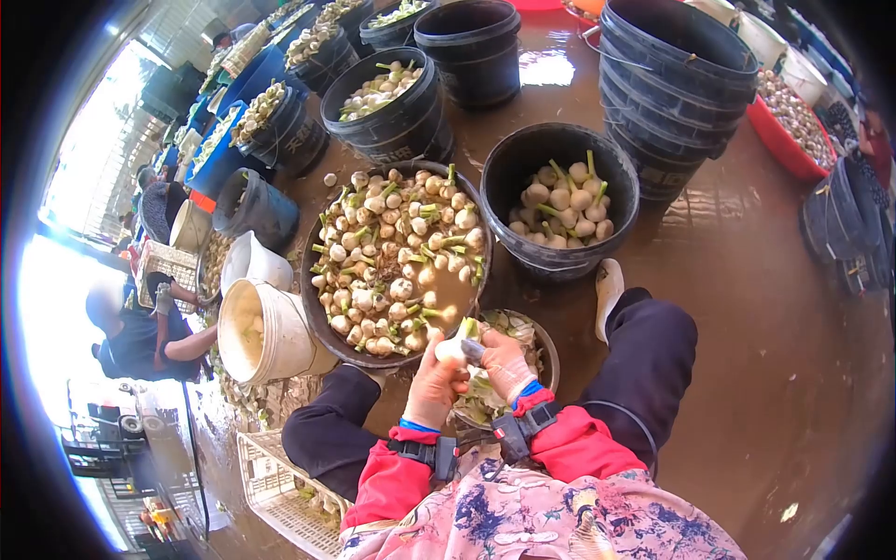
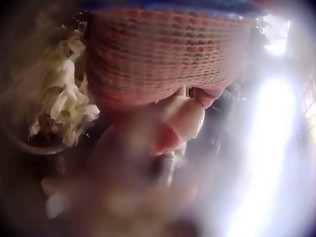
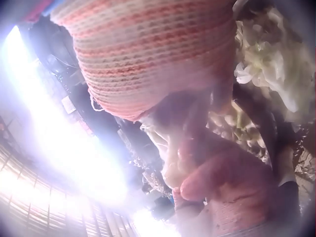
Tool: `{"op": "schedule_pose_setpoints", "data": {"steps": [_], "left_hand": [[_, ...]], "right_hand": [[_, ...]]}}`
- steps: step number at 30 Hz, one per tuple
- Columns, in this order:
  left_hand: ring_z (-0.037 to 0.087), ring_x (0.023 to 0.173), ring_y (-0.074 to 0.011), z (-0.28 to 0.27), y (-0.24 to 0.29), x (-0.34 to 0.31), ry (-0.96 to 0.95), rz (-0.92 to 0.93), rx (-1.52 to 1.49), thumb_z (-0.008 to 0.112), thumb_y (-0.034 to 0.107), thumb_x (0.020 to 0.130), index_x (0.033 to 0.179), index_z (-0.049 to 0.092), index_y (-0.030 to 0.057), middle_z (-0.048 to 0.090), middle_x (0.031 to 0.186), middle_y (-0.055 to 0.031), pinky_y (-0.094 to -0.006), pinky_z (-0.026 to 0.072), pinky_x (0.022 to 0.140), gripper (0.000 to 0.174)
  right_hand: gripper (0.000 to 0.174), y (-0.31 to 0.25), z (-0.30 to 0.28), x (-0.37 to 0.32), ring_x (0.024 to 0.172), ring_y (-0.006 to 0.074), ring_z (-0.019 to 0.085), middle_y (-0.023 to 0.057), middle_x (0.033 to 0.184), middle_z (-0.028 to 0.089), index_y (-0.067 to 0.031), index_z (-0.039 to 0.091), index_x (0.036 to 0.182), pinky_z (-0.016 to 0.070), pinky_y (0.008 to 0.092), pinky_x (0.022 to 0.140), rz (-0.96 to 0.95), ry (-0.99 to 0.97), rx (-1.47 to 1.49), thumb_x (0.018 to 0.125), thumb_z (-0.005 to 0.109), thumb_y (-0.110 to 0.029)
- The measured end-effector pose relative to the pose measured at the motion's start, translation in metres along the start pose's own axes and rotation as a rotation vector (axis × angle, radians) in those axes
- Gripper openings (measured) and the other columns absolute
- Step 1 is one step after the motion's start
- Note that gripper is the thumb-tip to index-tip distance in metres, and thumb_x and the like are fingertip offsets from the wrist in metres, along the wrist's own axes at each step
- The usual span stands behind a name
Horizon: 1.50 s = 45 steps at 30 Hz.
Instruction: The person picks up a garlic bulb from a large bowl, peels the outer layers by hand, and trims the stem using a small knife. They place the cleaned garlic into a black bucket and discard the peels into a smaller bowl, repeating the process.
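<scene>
In the head view a white bulb with a green stem point(image 1: 452, 351) is held between both hands, above a small basin of peelings point(image 1: 551, 359). The left hand point(image 1: 435, 385), in a knit glove, grips the bulb from the left. My right hand point(image 1: 504, 362) pinches it at the stem side, with something dark at the thumb that I cannot make out. The left wrist view shows the pale bulb point(image 2: 185, 116) under the glove point(image 2: 163, 54), partly blurred. In the right wrist view the bulb point(image 3: 173, 165) lies between the fingers of both hands.
A wide tub of bulbs in water point(image 1: 392, 261) stands ahead, with a black bucket of bulbs point(image 1: 560, 261) to its right. White buckets point(image 1: 294, 331) and a crate point(image 1: 280, 509) are at the left. Stacked buckets point(image 1: 667, 121) stand beyond; another person point(image 1: 149, 331) works at far left.
</scene>
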<state>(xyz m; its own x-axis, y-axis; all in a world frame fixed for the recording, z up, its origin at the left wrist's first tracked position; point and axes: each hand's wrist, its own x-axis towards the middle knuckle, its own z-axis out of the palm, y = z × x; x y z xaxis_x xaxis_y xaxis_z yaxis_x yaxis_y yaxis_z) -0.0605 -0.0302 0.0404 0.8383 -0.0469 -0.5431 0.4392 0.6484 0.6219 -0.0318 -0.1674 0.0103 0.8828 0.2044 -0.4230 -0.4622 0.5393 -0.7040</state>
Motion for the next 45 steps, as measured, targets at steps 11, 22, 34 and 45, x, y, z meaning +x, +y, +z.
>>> {"op": "schedule_pose_setpoints", "data": {"steps": [11,22,34,45], "left_hand": [[0.063,0.072,-0.0149,-0.021,0.009,0.047,0.36,-0.021,0.104,0.047,0.053,0.089,0.116,0.051,0.0087,0.064,0.093,-0.0046,-0.0254,0.0513,0.054,0.052],[0.055,0.09,-0.016,-0.003,0.002,0.026,0.214,0.407,0.598,0.073,0.042,0.075,0.12,0.046,-0.0004,0.056,0.103,-0.009,-0.0261,0.0478,0.072,0.067],[0.061,0.09,-0.0258,-0.019,0.021,-0.014,-0.047,0.042,0.04,0.064,0.011,0.083,0.108,0.053,0.0037,0.058,0.102,-0.0132,-0.0344,0.0555,0.066,0.027],[0.061,0.079,-0.0197,-0.031,0.003,0.003,0.223,0.059,0.068,0.052,0.045,0.09,0.094,0.061,0.0041,0.063,0.088,-0.0071,-0.0348,0.0504,0.065,0.042]], "right_hand": [[0.032,0.01,0.011,-0.001,0.093,0.0157,0.06,0.0086,0.103,0.063,0.0023,0.057,0.114,0.048,0.0273,0.086,-0.054,-0.027,0.323,0.083,0.049,0.007],[0.03,0.017,0.01,-0.004,0.097,0.0129,0.056,0.0057,0.104,0.064,-0.002,0.063,0.108,0.0424,0.0245,0.088,-0.093,-0.149,-0.289,0.079,0.056,0.002],[0.04,0.029,-0.046,0.022,0.092,0.0181,0.061,0.0072,0.094,0.063,-0.012,0.061,0.113,0.048,0.0272,0.084,-0.179,0.076,-1.171,0.079,0.045,0.003],[0.049,0.001,0.007,-0.007,0.101,0.0122,0.055,0.0085,0.113,0.061,-0.0041,0.052,0.124,0.0412,0.0264,0.09,-0.07,-0.415,-0.729,0.079,0.068,-0.012]]}}
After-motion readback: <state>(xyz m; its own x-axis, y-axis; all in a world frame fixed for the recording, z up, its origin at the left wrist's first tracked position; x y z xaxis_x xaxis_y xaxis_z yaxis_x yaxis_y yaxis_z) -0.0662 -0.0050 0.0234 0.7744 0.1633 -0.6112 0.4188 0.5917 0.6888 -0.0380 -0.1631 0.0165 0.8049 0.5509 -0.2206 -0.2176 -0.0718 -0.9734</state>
